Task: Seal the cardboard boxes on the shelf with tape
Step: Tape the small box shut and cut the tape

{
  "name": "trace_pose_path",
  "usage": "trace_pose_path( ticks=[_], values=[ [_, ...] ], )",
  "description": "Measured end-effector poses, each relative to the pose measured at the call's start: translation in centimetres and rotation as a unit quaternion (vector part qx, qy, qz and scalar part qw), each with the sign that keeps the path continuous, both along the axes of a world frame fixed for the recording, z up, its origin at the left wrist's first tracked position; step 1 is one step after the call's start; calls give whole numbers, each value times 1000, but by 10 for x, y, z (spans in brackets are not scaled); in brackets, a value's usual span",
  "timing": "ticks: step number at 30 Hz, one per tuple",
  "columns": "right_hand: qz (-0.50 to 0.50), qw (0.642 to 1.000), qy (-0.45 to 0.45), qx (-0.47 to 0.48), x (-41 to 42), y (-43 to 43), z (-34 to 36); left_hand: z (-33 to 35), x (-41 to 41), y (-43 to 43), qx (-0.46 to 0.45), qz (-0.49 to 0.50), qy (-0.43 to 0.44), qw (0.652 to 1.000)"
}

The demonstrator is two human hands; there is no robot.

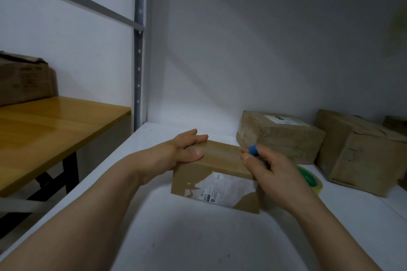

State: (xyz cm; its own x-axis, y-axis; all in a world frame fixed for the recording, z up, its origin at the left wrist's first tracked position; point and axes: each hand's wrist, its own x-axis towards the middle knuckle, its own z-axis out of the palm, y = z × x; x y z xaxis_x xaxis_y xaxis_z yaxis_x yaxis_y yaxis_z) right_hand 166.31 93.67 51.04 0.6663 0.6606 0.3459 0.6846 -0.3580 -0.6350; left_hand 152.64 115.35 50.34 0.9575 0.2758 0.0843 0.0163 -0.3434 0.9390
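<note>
A small brown cardboard box [222, 156] with a white shipping label on its near side stands on the white shelf [180, 237]. My left hand [187, 149] rests on the box's top left edge, fingers straight, thumb flat on the lid. My right hand [271, 169] is at the box's top right edge and pinches a small blue tool [253, 150], whose tip touches the lid. A roll of tape [311, 179], green inside with a yellowish rim, lies on the shelf just right of the box, partly hidden behind my right hand.
Two worn cardboard boxes sit at the back right, one [279, 136] with a white label, a larger one [361, 152] beside it. A perforated metal upright [138, 50] bounds the shelf's left. Beyond it stands a wooden table [44, 134] bearing another box [24, 77].
</note>
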Motion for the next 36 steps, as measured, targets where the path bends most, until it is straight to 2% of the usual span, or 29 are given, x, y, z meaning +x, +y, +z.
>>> trace_pose_path(
  ticks=[4, 7, 11, 14, 16, 18, 23, 26, 28, 30, 32, 33, 34, 36],
  values=[
    [-21, 997, -27, -62, -7, -7, 9, -3, 1, 2, -29, -9, -14, 999],
    [-42, 978, -162, -126, -11, 2, 9, -5, 4, 1, -99, -4, -26, 995],
    [36, 946, -224, -233, -32, 27, 15, -11, 8, -3, -176, 9, -39, 984],
    [59, 935, -220, -270, -33, 30, 28, -13, 6, -2, -250, -6, -41, 967],
    [73, 936, -182, -291, -27, 30, 33, -13, 5, 4, -344, -6, -61, 937],
    [87, 934, -161, -306, -23, 31, 34, -15, 4, 9, -389, -6, -73, 918],
    [94, 923, -187, -324, -25, 27, 26, -16, 2, 4, -350, -5, -78, 934],
    [83, 929, -182, -310, -28, 27, 26, -16, 1, 4, -313, 1, -77, 947],
    [76, 939, -194, -275, -32, 29, 23, -14, 1, 2, -257, 18, -73, 963],
    [71, 961, -175, -200, -37, 25, 22, -11, 0, 1, -213, 45, -73, 973],
    [19, 997, -70, -36, -33, 11, 28, -9, 0, 0, -187, 66, -74, 977],
    [-34, 998, -42, 38, -25, -1, 33, -9, -1, 1, -177, 73, -74, 979],
    [-92, 993, -60, 47, -15, -15, 38, -9, -1, 0, -169, 77, -74, 980],
    [-161, 980, -91, -77, 9, -45, 44, -8, 0, -1, -163, 82, -74, 980]
  ],
)
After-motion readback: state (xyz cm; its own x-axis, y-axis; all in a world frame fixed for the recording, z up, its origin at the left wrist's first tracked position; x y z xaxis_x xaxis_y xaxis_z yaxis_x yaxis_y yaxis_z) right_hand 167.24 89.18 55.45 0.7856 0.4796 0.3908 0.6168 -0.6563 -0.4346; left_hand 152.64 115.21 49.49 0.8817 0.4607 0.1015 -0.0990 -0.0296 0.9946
